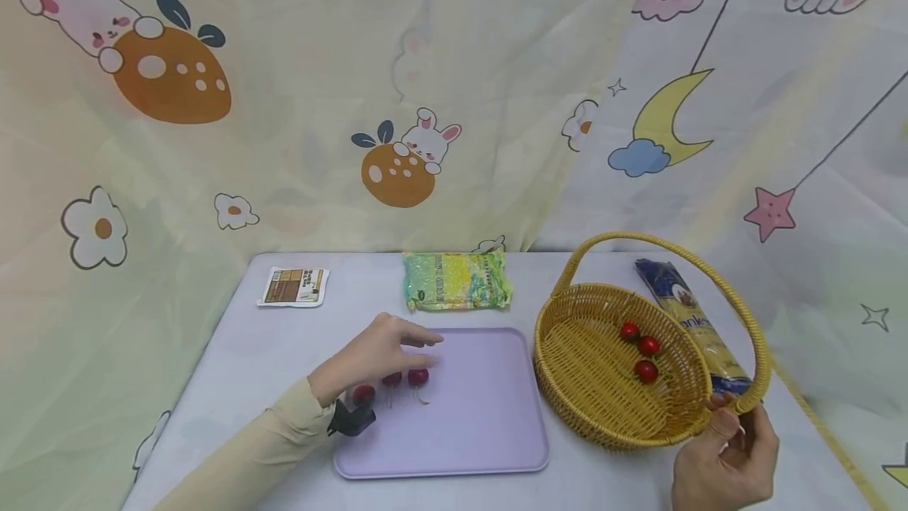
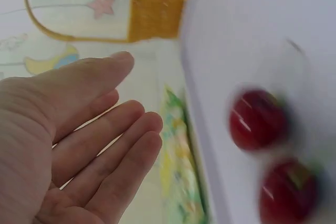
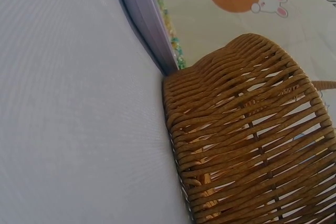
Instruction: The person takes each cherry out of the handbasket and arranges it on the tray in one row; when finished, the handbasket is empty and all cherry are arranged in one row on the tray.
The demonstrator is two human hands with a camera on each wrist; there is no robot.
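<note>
Over the left part of a lilac tray (image 1: pixel 482 408) hovers my left hand (image 1: pixel 376 353), fingers extended and thumb apart, holding nothing. Beneath it on the tray lie three dark red cherries with stems, among them one cherry (image 1: pixel 364 394) by the wrist and another (image 1: pixel 418 377) under the fingers. Two cherries (image 2: pixel 257 119) show blurred in the left wrist view. My right hand (image 1: pixel 731 456) grips the woven basket (image 1: pixel 582 373) at its near right rim, by the handle's base. Three red cherries (image 1: pixel 649 345) sit inside the basket, which looks tilted. The right wrist view shows no fingers.
A green and yellow packet (image 1: pixel 457 281) lies behind the tray. At the back left is a small brown and white packet (image 1: pixel 294 288). A long blue and gold bag (image 1: pixel 691 322) lies behind the basket's right side. A printed cloth (image 1: pixel 305 101) hangs behind the table.
</note>
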